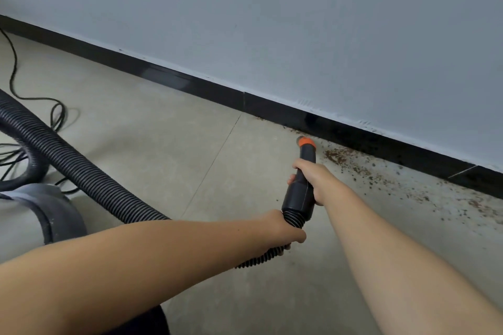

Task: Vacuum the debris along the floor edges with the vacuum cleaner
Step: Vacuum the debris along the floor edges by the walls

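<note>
Right hand (313, 177) grips nozzle (304, 171), left hand (283, 228) grips hose (81, 171) — debris (337, 158) hugs skirting (353, 133)

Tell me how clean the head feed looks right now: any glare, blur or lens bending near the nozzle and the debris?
Head view: light is soft and even, with no hard shadows; a pale glare patch sits on the black baseboard; wide-angle bending bows the wall line; the orange nozzle tip looks slightly soft; the debris reads clearly; the right hand and left hand are sharp.
</note>
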